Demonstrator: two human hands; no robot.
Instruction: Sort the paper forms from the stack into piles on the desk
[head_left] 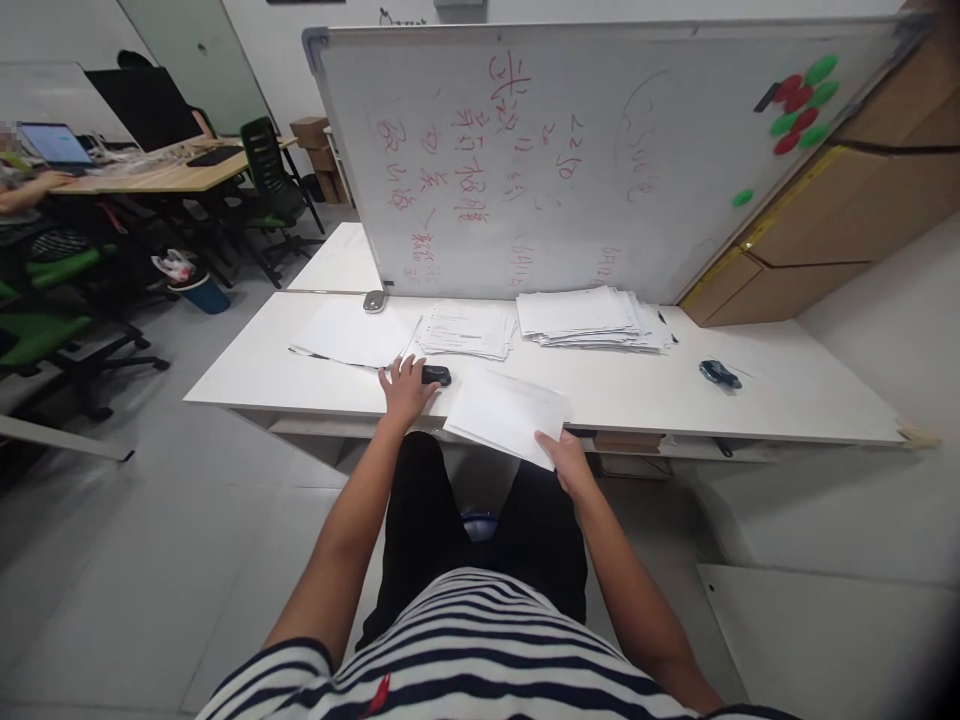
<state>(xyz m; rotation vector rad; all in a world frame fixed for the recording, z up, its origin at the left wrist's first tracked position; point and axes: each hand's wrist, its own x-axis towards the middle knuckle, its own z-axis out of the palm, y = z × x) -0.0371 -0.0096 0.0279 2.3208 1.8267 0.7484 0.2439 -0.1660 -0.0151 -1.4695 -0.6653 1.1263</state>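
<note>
My right hand (564, 458) pinches the near corner of a small stack of white sheets (506, 412) that hangs partly over the front edge of the white table (787, 400). My left hand (406, 385) lies on the table with fingers spread, touching a small black stapler (436, 376). Behind it are a loose white sheet (352, 335), a stack of printed pages (465, 330) and a larger pile of papers (592, 320).
A whiteboard (600, 150) with red writing and coloured magnets (802, 105) stands on the table's far edge. A second dark stapler (720, 374) lies at the right. Cardboard boxes (840, 220) lean at right. At far left a person sits at a desk with a laptop (52, 145), among green chairs (266, 170).
</note>
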